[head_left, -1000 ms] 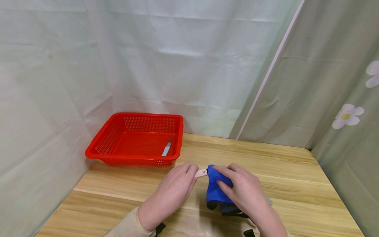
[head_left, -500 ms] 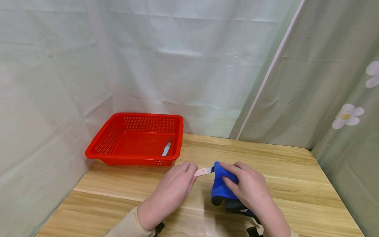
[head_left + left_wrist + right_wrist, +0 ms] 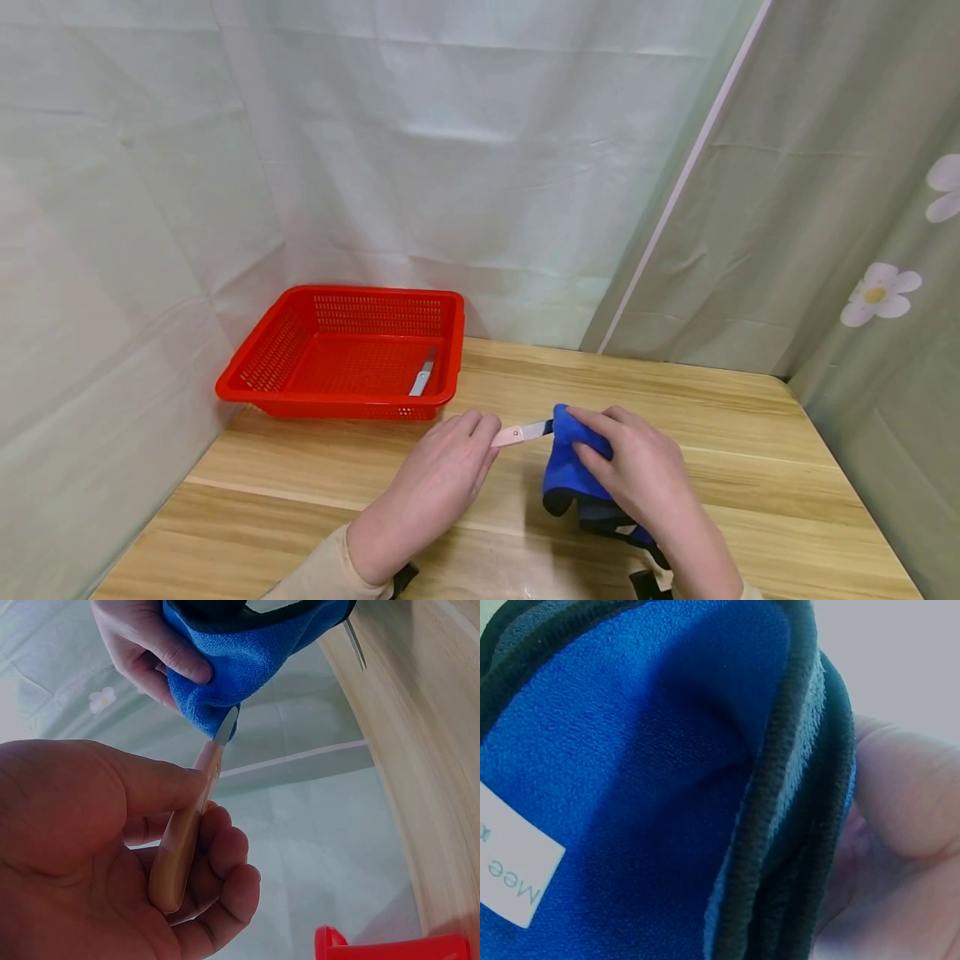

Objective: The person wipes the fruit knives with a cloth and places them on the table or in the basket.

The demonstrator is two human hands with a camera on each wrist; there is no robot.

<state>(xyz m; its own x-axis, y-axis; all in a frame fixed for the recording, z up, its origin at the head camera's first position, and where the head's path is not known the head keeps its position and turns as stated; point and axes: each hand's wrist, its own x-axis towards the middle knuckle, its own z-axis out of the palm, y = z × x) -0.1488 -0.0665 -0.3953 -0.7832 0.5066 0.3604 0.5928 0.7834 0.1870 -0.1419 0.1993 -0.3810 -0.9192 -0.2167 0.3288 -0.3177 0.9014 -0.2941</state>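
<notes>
My left hand (image 3: 435,492) grips a small knife by its pale pink handle (image 3: 508,437), with the blade pointing right. In the left wrist view, the thumb presses along the handle (image 3: 178,851) and the fingers curl under it. My right hand (image 3: 637,467) pinches a blue cloth (image 3: 567,473) with dark edging around the blade's tip, which the cloth hides. Part of the bare blade (image 3: 534,431) shows between handle and cloth. The right wrist view is filled by cloth folds, a white label (image 3: 514,862) and part of the right hand (image 3: 911,795).
A red plastic basket (image 3: 330,408) stands on the wooden table (image 3: 720,533) at the back left. Inside it, near its right wall, lies a knife with a light handle (image 3: 421,382). A thin metal strip (image 3: 355,645) shows past the cloth in the left wrist view. Curtains hang behind.
The right hand and cloth have slid right along the blade toward its tip, baring more of it. The left hand with the knife has stayed in nearly the same place.
</notes>
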